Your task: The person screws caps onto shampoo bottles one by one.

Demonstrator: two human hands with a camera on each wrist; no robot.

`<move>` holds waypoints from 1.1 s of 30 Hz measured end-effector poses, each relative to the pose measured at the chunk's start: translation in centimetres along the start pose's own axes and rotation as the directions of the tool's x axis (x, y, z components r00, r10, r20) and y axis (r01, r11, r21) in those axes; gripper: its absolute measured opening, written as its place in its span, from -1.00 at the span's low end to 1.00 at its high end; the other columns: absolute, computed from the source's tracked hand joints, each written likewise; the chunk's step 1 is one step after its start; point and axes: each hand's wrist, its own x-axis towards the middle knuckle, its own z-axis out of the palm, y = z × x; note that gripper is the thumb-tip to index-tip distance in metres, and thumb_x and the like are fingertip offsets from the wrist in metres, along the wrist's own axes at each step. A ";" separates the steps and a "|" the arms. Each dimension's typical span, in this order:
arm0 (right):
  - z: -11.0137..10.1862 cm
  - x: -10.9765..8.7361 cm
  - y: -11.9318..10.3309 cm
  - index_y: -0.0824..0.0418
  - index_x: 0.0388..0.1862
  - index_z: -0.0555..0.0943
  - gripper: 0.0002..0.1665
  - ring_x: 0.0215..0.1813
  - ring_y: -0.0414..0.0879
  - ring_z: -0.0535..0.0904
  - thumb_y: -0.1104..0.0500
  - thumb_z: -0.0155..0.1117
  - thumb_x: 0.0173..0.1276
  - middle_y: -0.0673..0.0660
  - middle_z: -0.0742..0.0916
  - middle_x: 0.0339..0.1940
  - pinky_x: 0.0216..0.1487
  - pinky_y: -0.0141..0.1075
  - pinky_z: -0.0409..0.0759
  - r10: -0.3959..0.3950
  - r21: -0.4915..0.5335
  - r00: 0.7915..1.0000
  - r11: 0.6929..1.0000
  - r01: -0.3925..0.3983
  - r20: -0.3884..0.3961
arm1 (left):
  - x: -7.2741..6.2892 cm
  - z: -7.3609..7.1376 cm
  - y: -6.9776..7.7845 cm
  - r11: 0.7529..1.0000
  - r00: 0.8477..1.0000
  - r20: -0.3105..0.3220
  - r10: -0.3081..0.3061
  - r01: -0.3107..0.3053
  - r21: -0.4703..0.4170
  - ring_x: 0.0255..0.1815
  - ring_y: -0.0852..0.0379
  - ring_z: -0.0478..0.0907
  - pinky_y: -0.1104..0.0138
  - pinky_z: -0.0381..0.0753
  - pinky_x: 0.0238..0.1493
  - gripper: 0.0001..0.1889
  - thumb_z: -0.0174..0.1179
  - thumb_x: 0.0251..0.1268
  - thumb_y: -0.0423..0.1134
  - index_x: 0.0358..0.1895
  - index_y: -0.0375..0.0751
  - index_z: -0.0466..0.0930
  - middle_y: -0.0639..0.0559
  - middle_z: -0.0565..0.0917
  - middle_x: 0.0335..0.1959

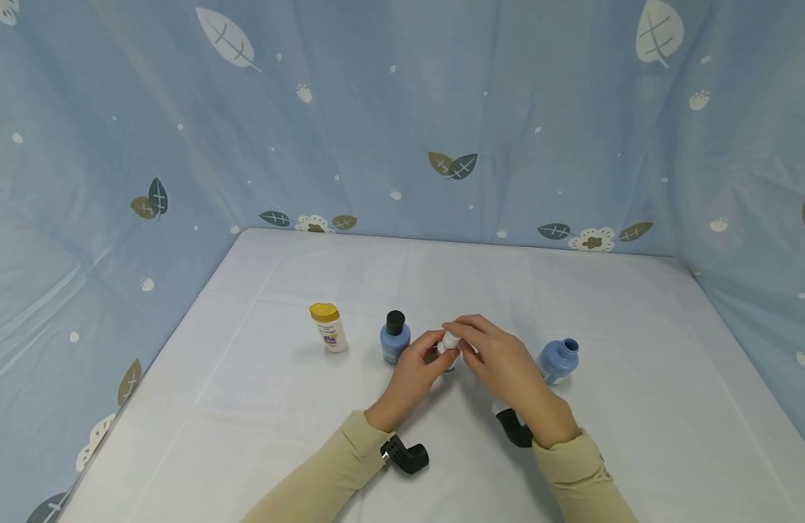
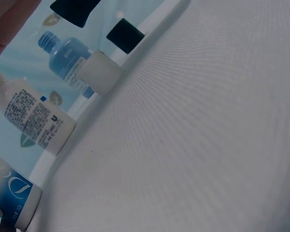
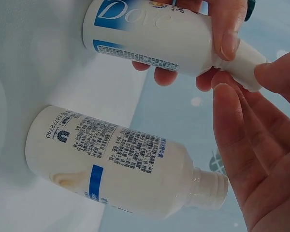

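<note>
My left hand (image 1: 407, 378) grips a white Dove bottle (image 3: 150, 36) with a blue band, standing upright on the table. Its fingers are wrapped round the back, and the thumb lies at the neck. On top sits a white cap (image 3: 245, 64), pinched between the thumb and fingers of my right hand (image 1: 500, 356). Close beside stands a second white bottle (image 3: 111, 162), uncapped, its printed back showing; my right hand hides it in the head view. Left of my left hand is a blue bottle (image 1: 394, 338) with a black cap.
An uncapped blue bottle (image 1: 559, 361) stands right of my right hand. In the left wrist view, a white cap (image 2: 101, 72) and a black cap (image 2: 125, 35) lie near it. A small white bottle with a yellow cap (image 1: 328, 327) stands at the left. A patterned blue curtain (image 1: 402, 109) surrounds the table.
</note>
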 end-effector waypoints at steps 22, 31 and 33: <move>0.1 0.0 0.0 0.08 0.10 0.49 -0.48 -0.46 -0.22 0.44 0.35 0.20 0.11 -0.01 0.55 -0.08 -0.50 -0.42 0.42 -0.003 0.013 1.000 1.000 0.003 -0.001 | 0.1 0.1 -0.1 1.000 1.000 -0.014 0.011 -0.011 0.023 -0.29 0.15 0.39 0.34 0.43 -0.31 -0.73 0.11 0.24 -0.18 0.00 -0.08 0.50 0.10 0.52 -0.14; 0.1 0.0 0.0 0.09 0.08 0.50 -0.53 -0.47 -0.24 0.41 0.33 0.17 0.14 -0.03 0.56 -0.07 -0.51 -0.43 0.40 0.005 0.017 1.000 1.000 -0.005 -0.005 | 0.1 0.0 0.0 1.000 1.000 -0.023 -0.001 0.001 0.013 -0.29 0.16 0.37 0.35 0.41 -0.33 -0.72 0.12 0.22 -0.20 0.01 -0.08 0.51 0.10 0.52 -0.14; 0.2 0.0 0.0 0.08 0.08 0.50 -0.54 -0.47 -0.25 0.41 0.31 0.17 0.15 -0.04 0.56 -0.07 -0.51 -0.44 0.40 0.010 0.019 1.000 1.000 -0.010 -0.005 | 0.1 0.0 0.0 1.000 1.000 -0.021 -0.007 0.008 0.008 -0.29 0.15 0.37 0.35 0.40 -0.34 -0.72 0.12 0.23 -0.20 0.01 -0.08 0.50 0.11 0.52 -0.14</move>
